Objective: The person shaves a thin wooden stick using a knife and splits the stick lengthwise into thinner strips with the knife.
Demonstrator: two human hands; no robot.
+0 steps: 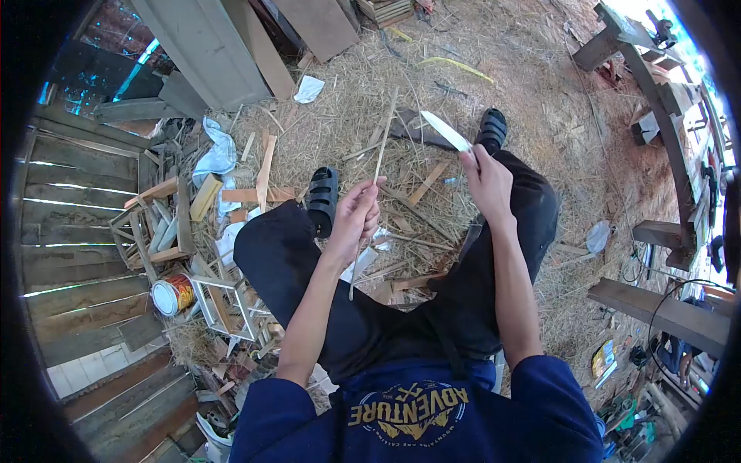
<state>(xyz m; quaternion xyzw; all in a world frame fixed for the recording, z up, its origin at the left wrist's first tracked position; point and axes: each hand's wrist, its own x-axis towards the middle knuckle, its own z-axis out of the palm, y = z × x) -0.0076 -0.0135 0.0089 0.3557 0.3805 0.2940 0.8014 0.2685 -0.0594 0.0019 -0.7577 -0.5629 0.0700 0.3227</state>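
My left hand is closed around a long thin wooden stick, which points up and away from me. The stick's lower end comes out below the hand, over my lap. In my right hand is a knife, its pale blade pointing up and to the left. Blade and stick are apart. The knife's handle is mostly hidden inside my fingers. Both hands are held above the ground between my knees.
Straw and shavings cover the ground. At the left are a small wooden frame, a paint can and a plank wall. Leaning boards stand at the upper left. Heavy wooden beams stick out at the right.
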